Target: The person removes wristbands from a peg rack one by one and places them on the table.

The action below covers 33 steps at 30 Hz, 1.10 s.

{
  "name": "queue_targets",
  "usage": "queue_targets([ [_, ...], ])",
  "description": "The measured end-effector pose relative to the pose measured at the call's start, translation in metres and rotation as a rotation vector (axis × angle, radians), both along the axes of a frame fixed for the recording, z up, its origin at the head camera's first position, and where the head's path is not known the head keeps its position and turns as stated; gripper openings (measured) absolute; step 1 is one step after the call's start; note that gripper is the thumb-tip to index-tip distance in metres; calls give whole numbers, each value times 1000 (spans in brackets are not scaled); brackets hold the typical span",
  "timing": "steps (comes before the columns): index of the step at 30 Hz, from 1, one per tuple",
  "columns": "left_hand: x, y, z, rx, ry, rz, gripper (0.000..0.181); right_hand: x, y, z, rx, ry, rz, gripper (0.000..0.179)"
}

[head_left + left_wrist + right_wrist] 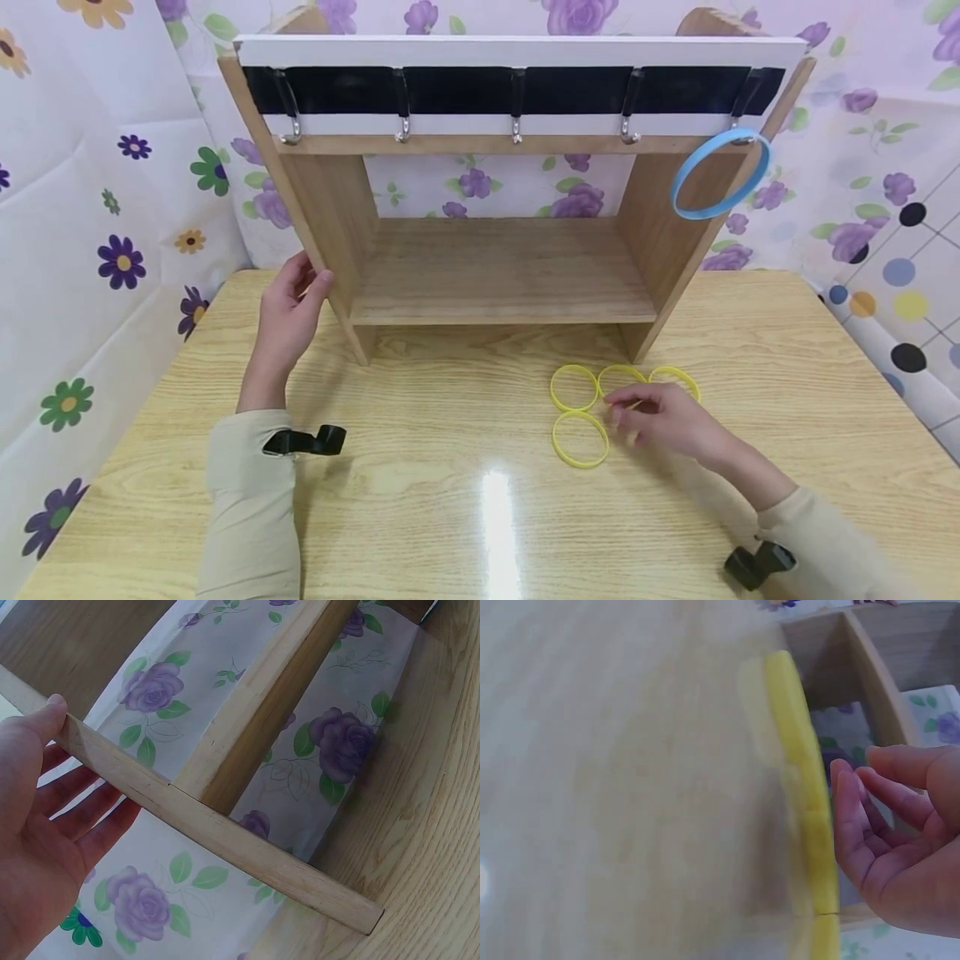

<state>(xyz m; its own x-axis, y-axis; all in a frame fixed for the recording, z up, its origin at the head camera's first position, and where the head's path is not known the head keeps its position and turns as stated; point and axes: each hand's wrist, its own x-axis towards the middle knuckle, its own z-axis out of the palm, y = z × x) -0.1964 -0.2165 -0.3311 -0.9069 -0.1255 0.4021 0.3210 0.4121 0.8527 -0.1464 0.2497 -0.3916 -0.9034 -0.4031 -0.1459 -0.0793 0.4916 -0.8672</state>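
My left hand [291, 308] grips the front edge of the left side panel of a wooden shelf [502, 267]. In the left wrist view the thumb lies on the near face of that panel [225, 836] and the fingers reach behind it. Several thin yellow rings [581, 466] lie touching one another on the table near the shelf's right foot. Over them hovers my right hand [671, 421], its fingers loosely bent. Nothing shows between thumb and fingertips in the right wrist view, where the yellow rings [821, 851] appear edge-on beside the hand.
A blue ring [701, 214] hangs from the rightmost of several metal hooks [517, 125] on the shelf's black-and-white top rail [457, 90]. The shelf stands at the back of the wooden table [420, 500]. Flower-patterned cloth [67, 250] covers the walls around.
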Motion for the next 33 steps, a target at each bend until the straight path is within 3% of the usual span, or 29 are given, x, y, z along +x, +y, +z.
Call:
queue_targets([
  [7,1,-2,-3,-7,8,-2,47,-10,8,34,-37,67,-55,36],
  [19,1,-1,-4,-8,5,8,47,-23,25,97,-160,305,-149,31],
  [27,1,-1,-2,-6,-1,4,47,-30,24,132,-533,305,-229,27],
  [33,0,-1,0,-15,1,1,47,-34,20,148,-727,296,-233,27],
])
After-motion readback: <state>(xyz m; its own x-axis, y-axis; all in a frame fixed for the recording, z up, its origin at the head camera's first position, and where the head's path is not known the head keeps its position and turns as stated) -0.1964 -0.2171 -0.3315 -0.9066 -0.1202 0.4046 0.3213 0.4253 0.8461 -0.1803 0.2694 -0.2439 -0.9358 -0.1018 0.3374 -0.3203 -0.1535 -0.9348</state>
